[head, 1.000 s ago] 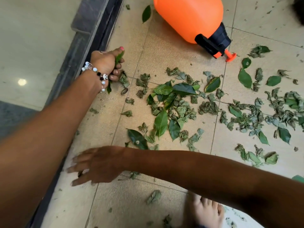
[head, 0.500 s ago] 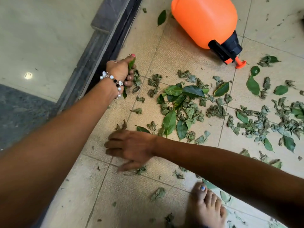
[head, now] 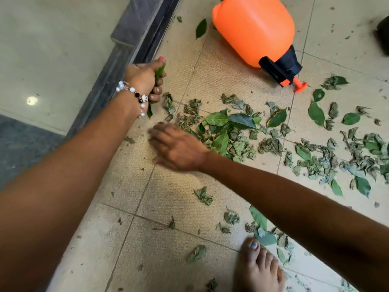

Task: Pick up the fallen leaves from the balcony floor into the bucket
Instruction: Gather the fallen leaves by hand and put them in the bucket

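**Desk:** What does the head camera show on the beige tiled balcony floor (head: 210,76)?

**Photographer:** Scattered green leaves, fresh and curled dry ones (head: 227,131), lie in a band across the tiles, thickest at centre and right. The person's left hand (head: 145,77), with a white-and-black beaded bracelet (head: 134,95) at the wrist, is fisted around a bunch of green leaves (head: 159,71) beside the dark grey stone door threshold (head: 126,43).

**Desk:** And the other hand?

**Photographer:** The right hand (head: 176,147) hovers low at the left edge of the central pile, fingers spread and fairly straight, blurred; it grips nothing I can make out.

**Desk:** Any lettering to read? The bucket?

**Photographer:** No writing is legible. An orange plastic pressure sprayer with a black pump head (head: 254,30) lies on its side above the leaves, unmarked on the face shown. No bucket appears. A bare foot with a blue-painted toenail (head: 261,268) stands at the bottom among more leaves.
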Tool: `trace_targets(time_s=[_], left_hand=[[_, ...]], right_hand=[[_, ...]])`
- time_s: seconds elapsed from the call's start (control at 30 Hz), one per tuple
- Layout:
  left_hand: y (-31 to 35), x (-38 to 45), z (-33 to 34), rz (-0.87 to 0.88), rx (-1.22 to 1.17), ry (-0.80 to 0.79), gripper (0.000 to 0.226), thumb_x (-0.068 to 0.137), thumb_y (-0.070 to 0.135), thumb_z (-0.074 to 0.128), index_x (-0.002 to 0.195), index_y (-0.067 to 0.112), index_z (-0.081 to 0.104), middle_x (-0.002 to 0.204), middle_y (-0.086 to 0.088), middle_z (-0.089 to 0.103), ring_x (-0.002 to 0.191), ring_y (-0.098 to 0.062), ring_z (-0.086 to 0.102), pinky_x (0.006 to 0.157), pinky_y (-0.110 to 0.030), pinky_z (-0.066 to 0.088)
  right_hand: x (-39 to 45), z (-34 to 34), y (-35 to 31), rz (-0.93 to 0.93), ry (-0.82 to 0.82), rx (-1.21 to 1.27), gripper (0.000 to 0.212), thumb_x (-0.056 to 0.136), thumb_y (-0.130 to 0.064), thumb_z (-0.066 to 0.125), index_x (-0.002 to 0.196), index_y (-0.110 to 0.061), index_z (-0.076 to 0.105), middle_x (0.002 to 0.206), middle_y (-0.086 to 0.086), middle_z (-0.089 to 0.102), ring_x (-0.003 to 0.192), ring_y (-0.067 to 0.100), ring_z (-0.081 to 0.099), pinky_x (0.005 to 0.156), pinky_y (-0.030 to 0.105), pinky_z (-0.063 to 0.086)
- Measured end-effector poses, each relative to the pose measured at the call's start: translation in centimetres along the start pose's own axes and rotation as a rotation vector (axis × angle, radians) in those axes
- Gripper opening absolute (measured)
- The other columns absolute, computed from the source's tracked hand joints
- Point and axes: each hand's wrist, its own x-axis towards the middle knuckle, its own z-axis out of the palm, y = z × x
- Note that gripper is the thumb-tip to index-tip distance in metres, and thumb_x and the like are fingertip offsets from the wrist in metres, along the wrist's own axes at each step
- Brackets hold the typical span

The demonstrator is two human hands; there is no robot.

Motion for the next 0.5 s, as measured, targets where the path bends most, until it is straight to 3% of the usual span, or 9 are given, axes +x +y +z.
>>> trace_targets(time_s=[0.07, 0.13, 0.3, 0.5], left_hand=[[1.5, 0.1, -0.4, 0.085, 0.071, 0.006, 0.036, 0.087, 0.034, 0.07, 0.062, 0.012, 0.058, 0.047, 0.004, 0.049, 0.034, -0.009, 0.034, 0.034, -0.016, 0.022], [2.3, 0.2, -0.7, 0.131, 0.097, 0.013, 0.037, 0.088, 0.034, 0.07, 0.06, 0.013, 0.056, 0.048, 0.003, 0.048, 0.035, -0.01, 0.034, 0.035, -0.016, 0.023], [1.0, 1.1, -0.8, 0.093, 0.105, -0.002, 0.036, 0.085, 0.037, 0.072, 0.061, 0.013, 0.057, 0.047, 0.004, 0.047, 0.034, -0.011, 0.033, 0.035, -0.016, 0.021], [-0.1, 1.3, 0.6, 0.029, 0.0, 0.043, 0.037, 0.087, 0.031, 0.069, 0.061, 0.01, 0.055, 0.043, 0.002, 0.042, 0.031, -0.01, 0.029, 0.038, -0.012, 0.02]], right_hand=[[1.6, 0.1, -3.1, -0.068, -0.171, -0.034, 0.074, 0.097, -0.062, 0.026, 0.15, -0.011, 0.027, 0.159, 0.018, 0.018, 0.146, 0.036, 0.014, 0.12, 0.053, 0.008], [3.4, 0.3, -4.6, -0.101, -0.241, -0.089, 0.074, 0.097, -0.063, 0.023, 0.154, -0.016, 0.014, 0.161, 0.014, 0.008, 0.148, 0.037, 0.003, 0.12, 0.05, 0.0], [5.9, -0.6, 0.2, 0.024, -0.174, -0.168, 0.062, 0.1, -0.056, 0.02, 0.153, -0.024, 0.02, 0.16, 0.011, 0.019, 0.147, 0.038, 0.006, 0.119, 0.051, -0.001], [5.2, -2.0, 6.5, 0.227, -0.207, -0.118, 0.059, 0.103, -0.047, 0.019, 0.155, -0.019, 0.013, 0.162, 0.015, 0.007, 0.147, 0.041, 0.0, 0.12, 0.052, -0.002]])
